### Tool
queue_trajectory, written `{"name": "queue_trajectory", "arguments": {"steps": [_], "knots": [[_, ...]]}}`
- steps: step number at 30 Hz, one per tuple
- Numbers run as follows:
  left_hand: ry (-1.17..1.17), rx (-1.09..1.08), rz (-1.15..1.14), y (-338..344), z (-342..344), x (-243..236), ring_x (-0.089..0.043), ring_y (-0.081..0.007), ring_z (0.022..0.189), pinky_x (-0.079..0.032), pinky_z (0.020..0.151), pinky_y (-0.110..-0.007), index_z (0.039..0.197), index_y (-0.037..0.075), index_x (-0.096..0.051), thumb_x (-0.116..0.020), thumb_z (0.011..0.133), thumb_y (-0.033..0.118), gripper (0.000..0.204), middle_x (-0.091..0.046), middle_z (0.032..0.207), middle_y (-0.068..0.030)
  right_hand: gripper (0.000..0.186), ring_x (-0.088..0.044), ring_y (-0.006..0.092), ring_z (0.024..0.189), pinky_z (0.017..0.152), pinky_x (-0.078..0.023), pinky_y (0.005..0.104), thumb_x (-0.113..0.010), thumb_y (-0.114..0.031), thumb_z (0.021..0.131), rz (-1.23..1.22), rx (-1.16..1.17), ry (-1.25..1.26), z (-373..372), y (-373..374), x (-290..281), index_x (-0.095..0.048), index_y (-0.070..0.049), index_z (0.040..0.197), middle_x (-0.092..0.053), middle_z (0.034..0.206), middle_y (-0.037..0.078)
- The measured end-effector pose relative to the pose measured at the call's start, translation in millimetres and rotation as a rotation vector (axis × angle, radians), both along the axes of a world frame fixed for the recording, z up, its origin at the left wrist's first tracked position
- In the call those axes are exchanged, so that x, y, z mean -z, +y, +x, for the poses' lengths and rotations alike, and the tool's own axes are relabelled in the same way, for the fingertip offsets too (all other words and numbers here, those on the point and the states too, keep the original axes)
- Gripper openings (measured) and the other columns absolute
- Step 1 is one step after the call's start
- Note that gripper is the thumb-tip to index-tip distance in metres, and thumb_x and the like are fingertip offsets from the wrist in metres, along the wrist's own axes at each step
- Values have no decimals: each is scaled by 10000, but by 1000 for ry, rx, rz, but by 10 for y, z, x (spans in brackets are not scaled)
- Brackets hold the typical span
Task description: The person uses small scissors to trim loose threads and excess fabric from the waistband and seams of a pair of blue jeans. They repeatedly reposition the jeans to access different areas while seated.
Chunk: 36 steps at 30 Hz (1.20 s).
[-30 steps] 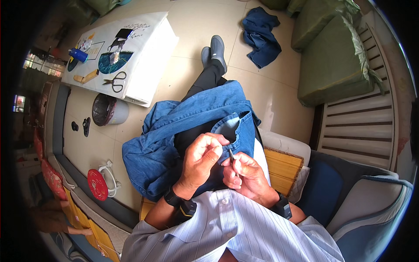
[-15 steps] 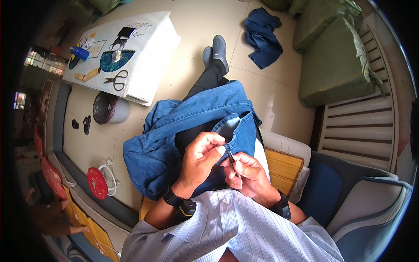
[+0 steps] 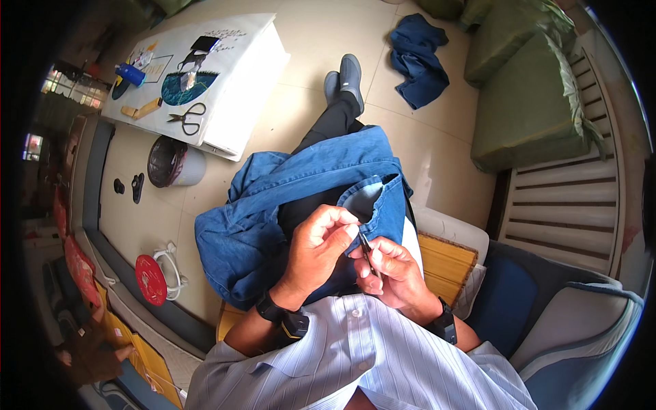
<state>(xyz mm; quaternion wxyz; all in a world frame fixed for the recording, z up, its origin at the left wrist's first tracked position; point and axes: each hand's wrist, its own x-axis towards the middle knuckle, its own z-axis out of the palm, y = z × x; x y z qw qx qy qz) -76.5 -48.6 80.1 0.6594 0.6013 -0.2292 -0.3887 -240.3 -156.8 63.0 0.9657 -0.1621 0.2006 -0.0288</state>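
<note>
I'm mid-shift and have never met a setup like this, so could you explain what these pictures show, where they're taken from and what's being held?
There's no machine here: you're seeing a seated person's bare hands. The view comes from the left of two fisheye cameras worn on the head, looking down, so straight edges bend and picture left is the person's left.

A denim garment lies across the lap. The right hand holds a slim dark tool, its exact kind unclear. The left hand has thumb and fingertip close together by the garment's open end; whether they pinch cloth is too small to tell.

On the white table lie scissors and a blue bottle-like object.
</note>
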Motion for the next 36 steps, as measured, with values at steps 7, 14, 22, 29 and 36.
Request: {"name": "queue_trajectory", "arguments": {"steps": [7,14,22,29,36], "knots": [[-17,2,12,6,13,9,-633,-55,911,-530,823,-227,1134,10,-659,-695,1020,42,124,-706,1033,-20,303,-518,91,642,568,-419,248,-627,-254,1090,-9,26,-27,-1,11,32,-664,8,1238,-651,912,64],[7,-10,13,7,8,21,-630,-53,909,-527,818,-226,1129,12,-661,-695,1017,40,120,-705,1032,-19,291,-521,94,642,568,-421,247,-628,-247,1090,-2,24,-27,5,5,29,-673,4,1230,-657,916,66],[3,-12,11,9,3,19,-628,-53,903,-529,815,-227,1126,12,-661,-700,1014,43,122,-703,1031,-18,288,-528,87,643,572,-426,243,-636,-247,1086,-18,28,-38,0,15,61,-675,0,1230,-668,924,60],[-48,-1,24,17,-9,-15,-635,-54,914,-534,810,-227,1126,14,-662,-695,1016,31,116,-702,1057,-24,289,-534,84,641,574,-429,241,-636,-251,1087,-35,51,-40,-4,33,85,-678,-8,1238,-671,926,56],[-122,19,19,36,-31,32,-653,-66,953,-549,811,-237,1139,11,-662,-687,1000,-29,147,-691,1113,-42,301,-536,84,656,581,-430,244,-621,-266,1095,-61,74,-63,5,38,91,-677,-12,1248,-664,926,55]]}}
